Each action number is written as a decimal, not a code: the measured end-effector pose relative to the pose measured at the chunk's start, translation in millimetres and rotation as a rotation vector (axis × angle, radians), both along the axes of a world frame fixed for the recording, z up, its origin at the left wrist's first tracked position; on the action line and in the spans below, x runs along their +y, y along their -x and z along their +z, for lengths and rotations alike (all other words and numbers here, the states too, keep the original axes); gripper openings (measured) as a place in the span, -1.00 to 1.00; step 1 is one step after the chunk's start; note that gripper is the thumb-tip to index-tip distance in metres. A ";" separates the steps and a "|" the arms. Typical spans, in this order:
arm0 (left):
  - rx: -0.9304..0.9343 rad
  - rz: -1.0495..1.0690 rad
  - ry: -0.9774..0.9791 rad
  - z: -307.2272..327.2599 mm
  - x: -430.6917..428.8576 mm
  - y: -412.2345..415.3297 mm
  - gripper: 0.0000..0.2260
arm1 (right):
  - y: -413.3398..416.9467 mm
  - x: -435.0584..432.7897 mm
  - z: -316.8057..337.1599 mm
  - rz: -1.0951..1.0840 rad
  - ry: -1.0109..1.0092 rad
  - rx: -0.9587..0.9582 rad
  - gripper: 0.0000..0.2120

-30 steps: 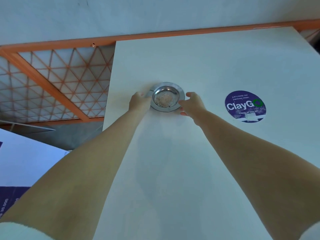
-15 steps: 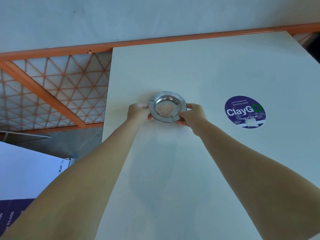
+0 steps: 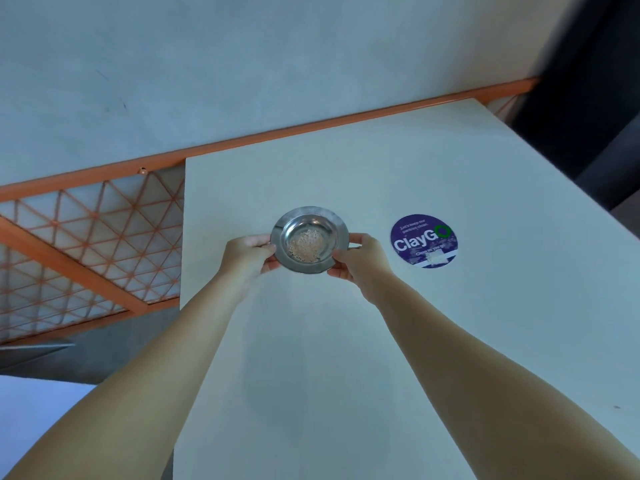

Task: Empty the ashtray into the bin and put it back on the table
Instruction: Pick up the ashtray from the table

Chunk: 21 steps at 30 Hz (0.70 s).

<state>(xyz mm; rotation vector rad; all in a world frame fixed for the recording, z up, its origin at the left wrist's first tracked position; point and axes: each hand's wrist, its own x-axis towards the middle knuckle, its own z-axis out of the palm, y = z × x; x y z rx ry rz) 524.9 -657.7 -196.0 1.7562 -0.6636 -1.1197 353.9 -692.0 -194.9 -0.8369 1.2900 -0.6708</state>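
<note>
A round metal ashtray [image 3: 308,221] with a pale heap of ash in its bowl is held over the white table [image 3: 346,358]. My left hand [image 3: 247,259] grips its left rim. My right hand [image 3: 362,259] grips its right rim. The ashtray looks lifted slightly off the tabletop and tilted toward me. No bin is in view.
A round purple "ClayGo" sticker [image 3: 425,241] lies on the table to the right of the ashtray. An orange railing [image 3: 242,143] with triangular mesh runs behind and left of the table. A grey wall [image 3: 242,64] stands beyond. A dark shape [image 3: 588,98] fills the upper right.
Both hands closed on the ashtray's rim and drew it toward me, off the table. The view tilted upward, showing more wall.
</note>
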 end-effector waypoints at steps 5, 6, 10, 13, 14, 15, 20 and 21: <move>0.003 -0.128 0.043 29.4 -2.2 29.6 -0.73 | 37.9 10.6 24.4 -0.088 -0.017 -0.107 -0.64; 0.005 -0.154 0.051 34.8 -2.0 37.3 -0.73 | 46.9 14.4 28.9 -0.107 -0.011 -0.121 -0.64; 0.027 -0.263 0.062 53.4 0.3 74.4 -0.75 | 88.7 35.0 45.0 -0.173 0.028 -0.150 -0.72; 0.063 -0.346 0.071 67.6 5.4 104.8 -0.76 | 122.2 54.1 57.8 -0.237 0.076 -0.183 -0.79; 0.073 -0.378 0.076 72.3 7.9 115.5 -0.77 | 133.9 61.4 62.4 -0.256 0.099 -0.193 -0.79; 0.082 -0.411 0.084 76.8 10.8 126.3 -0.78 | 145.9 69.3 66.7 -0.273 0.125 -0.202 -0.79; 0.197 -0.545 0.131 93.0 30.3 182.6 -0.83 | 207.8 110.3 82.6 -0.361 0.248 -0.237 -0.76; 0.224 -0.559 0.137 94.8 35.0 194.8 -0.83 | 219.8 117.7 84.6 -0.379 0.265 -0.242 -0.76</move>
